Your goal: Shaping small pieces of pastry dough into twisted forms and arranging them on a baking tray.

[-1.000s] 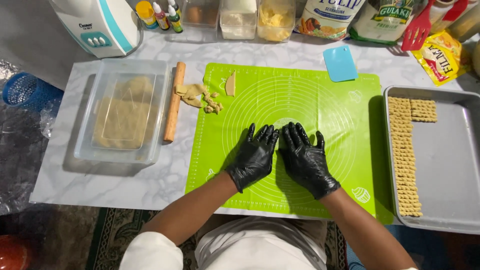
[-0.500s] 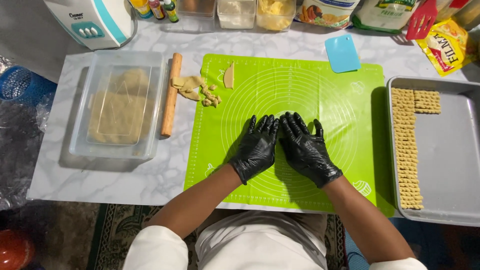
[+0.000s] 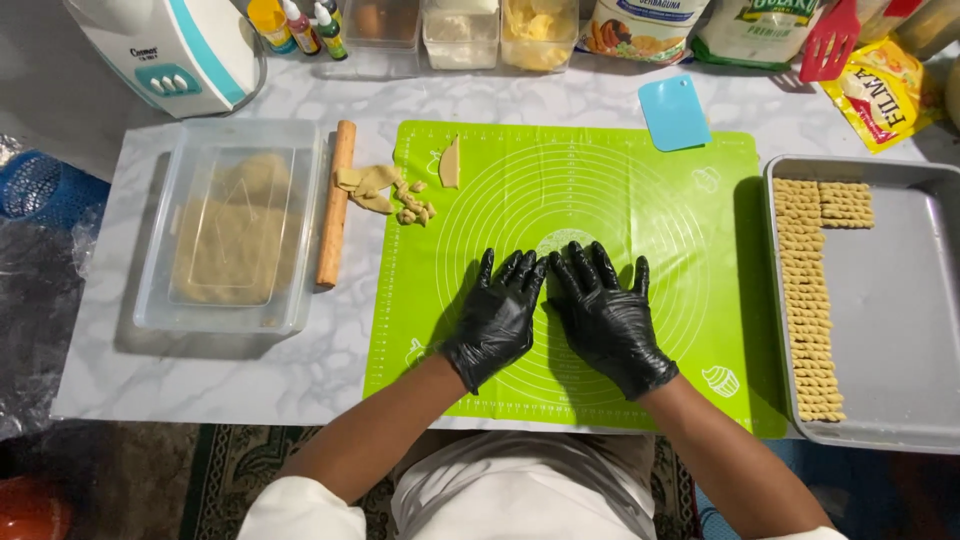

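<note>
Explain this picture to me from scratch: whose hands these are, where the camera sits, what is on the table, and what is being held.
The camera is worn on the person's head and looks straight down, so the arms enter from the bottom edge. Both hands wear black gloves. The left hand and right hand lie flat, side by side, on a green silicone mat. Whatever may be under the palms is hidden, so I cannot tell if they hold anything. To the left lie dough scraps, a wooden rolling pin and a clear lidded box of dough. To the right, a grey baking tray carries rows of twisted dough pieces. A blue scraper lies above the mat.
</note>
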